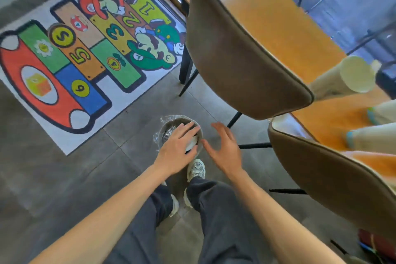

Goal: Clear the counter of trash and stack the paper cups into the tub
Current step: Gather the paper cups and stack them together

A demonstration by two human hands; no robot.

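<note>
A small round bin (181, 133), lined with clear plastic, is seen on the grey tiled floor (53, 178) just ahead of the person's shoes (196, 169). The left hand (179, 146) is held palm-down over the bin's opening, its fingers extended and close together, lying across a white item (192, 142) at the rim; whether that item is gripped cannot be told. The right hand (225, 146) is held just beside the bin's right edge, fingers spread apart and nothing held in them. A stack of paper cups (342, 79) is laid on its side on the orange counter (278, 21), near the counter's near edge, with its open mouth turned toward the camera; further cups (375, 137) are seen lying closer in. Two brown chair backs (242, 49) are set against the counter edge, closing off the right side. A clear stretch of floor is left between the bin and the colourful numbered mat (81, 55) at the left.
</note>
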